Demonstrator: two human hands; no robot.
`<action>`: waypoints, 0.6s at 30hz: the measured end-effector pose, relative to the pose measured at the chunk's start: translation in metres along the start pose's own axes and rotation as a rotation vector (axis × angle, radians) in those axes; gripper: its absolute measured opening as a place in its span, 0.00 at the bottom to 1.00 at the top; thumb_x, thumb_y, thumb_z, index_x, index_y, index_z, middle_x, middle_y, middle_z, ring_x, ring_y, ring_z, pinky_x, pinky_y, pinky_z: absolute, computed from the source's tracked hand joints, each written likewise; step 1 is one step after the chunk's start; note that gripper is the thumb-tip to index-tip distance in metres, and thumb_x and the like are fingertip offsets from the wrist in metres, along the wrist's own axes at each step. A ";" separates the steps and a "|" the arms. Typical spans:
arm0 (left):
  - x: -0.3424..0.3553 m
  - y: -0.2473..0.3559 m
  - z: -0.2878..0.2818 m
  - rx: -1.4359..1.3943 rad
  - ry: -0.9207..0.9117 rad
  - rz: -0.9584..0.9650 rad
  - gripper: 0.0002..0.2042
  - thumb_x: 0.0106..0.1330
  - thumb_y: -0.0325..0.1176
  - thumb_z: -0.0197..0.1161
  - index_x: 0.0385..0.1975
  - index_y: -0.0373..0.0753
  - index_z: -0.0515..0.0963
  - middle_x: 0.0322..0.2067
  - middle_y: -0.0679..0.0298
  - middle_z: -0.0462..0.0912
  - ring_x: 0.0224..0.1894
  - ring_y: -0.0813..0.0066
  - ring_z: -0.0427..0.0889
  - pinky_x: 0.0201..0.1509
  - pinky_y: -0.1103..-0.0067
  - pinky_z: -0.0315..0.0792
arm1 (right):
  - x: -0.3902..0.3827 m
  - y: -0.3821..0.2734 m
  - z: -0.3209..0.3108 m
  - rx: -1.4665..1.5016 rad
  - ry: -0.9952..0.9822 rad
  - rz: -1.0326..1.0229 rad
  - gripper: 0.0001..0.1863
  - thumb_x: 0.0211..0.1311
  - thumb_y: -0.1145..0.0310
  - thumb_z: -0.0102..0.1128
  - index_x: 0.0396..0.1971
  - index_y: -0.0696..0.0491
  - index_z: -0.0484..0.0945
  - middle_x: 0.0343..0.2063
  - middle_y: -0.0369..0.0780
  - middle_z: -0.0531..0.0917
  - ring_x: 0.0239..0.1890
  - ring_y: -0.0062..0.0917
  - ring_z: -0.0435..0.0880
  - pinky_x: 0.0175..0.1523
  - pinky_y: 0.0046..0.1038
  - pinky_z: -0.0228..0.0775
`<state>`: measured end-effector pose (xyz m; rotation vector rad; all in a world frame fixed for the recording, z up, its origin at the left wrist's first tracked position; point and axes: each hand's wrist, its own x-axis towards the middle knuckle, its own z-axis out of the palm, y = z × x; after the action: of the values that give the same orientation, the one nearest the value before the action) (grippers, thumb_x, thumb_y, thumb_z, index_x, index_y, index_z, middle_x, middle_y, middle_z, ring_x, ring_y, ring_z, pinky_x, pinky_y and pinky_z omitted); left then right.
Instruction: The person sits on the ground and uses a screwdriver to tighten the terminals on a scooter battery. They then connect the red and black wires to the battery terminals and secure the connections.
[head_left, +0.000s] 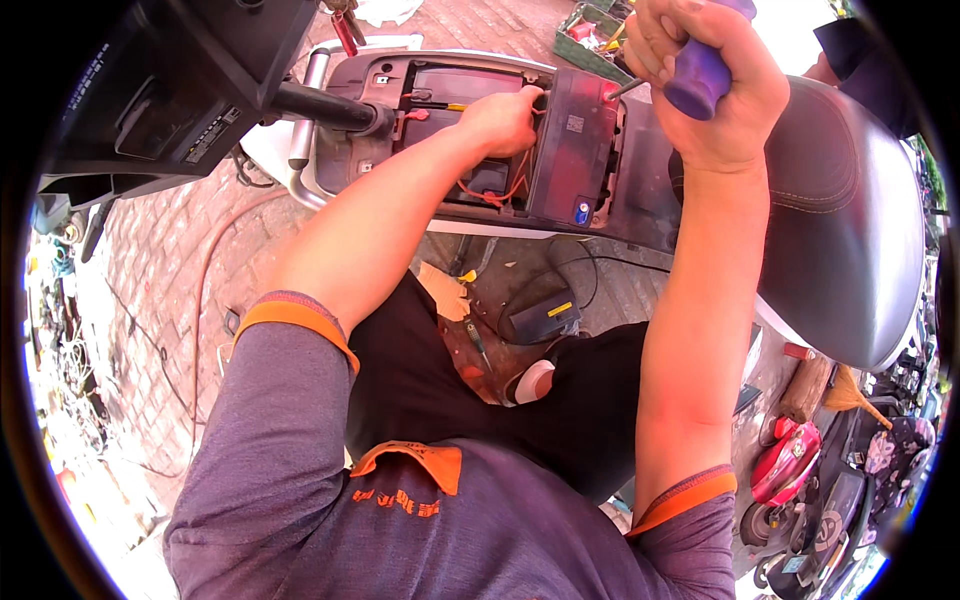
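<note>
My right hand (715,110) is wrapped round the purple handle of a screwdriver (697,80). Its thin shaft points left, and the tip is at the upper right edge of a dark battery-like box (572,150). That box stands tilted in the open compartment of an electric scooter (640,190). My left hand (503,122) reaches into the compartment at the box's left side, fingers curled. What those fingers pinch, if anything, is hidden. Orange-red wires (510,190) run below that hand, and more dark blocks (470,80) with red connectors lie to its left.
The black scooter seat (845,220) is at the right; a black post (325,106) rises at the left. On the paving below lie a black charger-like box (543,316) with a cable and a screwdriver (476,340). A green crate (592,38) sits behind; a broom (855,395) lies right.
</note>
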<state>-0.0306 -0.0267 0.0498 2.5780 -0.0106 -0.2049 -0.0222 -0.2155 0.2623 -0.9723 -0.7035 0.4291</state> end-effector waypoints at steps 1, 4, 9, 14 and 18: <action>0.013 -0.021 0.005 0.075 -0.040 -0.064 0.29 0.69 0.40 0.62 0.71 0.46 0.73 0.54 0.50 0.89 0.60 0.50 0.87 0.62 0.59 0.81 | 0.009 0.003 0.011 -0.023 -0.013 0.024 0.15 0.65 0.60 0.58 0.23 0.51 0.67 0.18 0.33 0.68 0.19 0.19 0.64 0.28 0.24 0.55; 0.026 -0.018 -0.003 0.202 -0.274 -0.085 0.26 0.68 0.39 0.61 0.68 0.50 0.78 0.57 0.52 0.88 0.61 0.51 0.85 0.64 0.61 0.80 | 0.005 0.003 0.014 -0.042 0.011 0.007 0.15 0.64 0.58 0.58 0.24 0.51 0.67 0.17 0.34 0.68 0.18 0.19 0.64 0.26 0.24 0.55; 0.026 -0.041 -0.010 0.092 -0.193 0.056 0.22 0.63 0.33 0.62 0.59 0.46 0.85 0.54 0.51 0.89 0.58 0.49 0.87 0.62 0.61 0.80 | 0.003 0.000 0.013 -0.037 0.014 0.000 0.15 0.63 0.59 0.57 0.24 0.52 0.68 0.16 0.34 0.68 0.17 0.19 0.63 0.25 0.24 0.53; 0.021 -0.043 -0.018 0.018 -0.212 0.035 0.20 0.60 0.29 0.62 0.52 0.46 0.88 0.48 0.51 0.90 0.54 0.51 0.88 0.58 0.63 0.80 | 0.008 -0.002 0.022 -0.059 0.100 -0.019 0.16 0.64 0.58 0.57 0.24 0.52 0.67 0.15 0.34 0.67 0.16 0.18 0.63 0.25 0.24 0.53; 0.021 -0.047 -0.019 -0.029 -0.199 0.099 0.17 0.60 0.27 0.60 0.49 0.43 0.87 0.45 0.51 0.90 0.51 0.52 0.88 0.55 0.64 0.79 | 0.011 -0.021 0.047 -0.094 0.265 -0.016 0.16 0.64 0.58 0.57 0.23 0.52 0.68 0.15 0.34 0.67 0.17 0.18 0.63 0.25 0.24 0.54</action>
<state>-0.0089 0.0227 0.0382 2.5106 -0.2062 -0.4208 -0.0474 -0.1910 0.3015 -1.0884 -0.4949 0.2482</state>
